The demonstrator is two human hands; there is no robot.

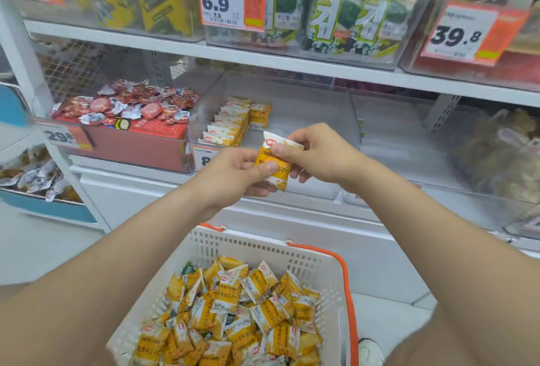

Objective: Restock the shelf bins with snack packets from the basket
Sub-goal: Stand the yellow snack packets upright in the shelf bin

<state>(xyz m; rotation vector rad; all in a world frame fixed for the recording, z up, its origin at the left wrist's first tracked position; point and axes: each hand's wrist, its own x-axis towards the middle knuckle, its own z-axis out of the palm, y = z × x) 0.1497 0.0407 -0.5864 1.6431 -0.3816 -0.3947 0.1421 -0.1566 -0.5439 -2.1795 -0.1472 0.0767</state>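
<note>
- Packet pinched between both my hands, left hand low, right hand high, long axis near upright.
- Clear bin lies just beyond, its packet row leftward, nearer my left.
- Basket waits below.

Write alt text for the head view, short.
The left hand and right hand hold one yellow snack packet before a clear shelf bin with a row of matching packets at its left. Below, a white basket with an orange handle holds many more.
</note>
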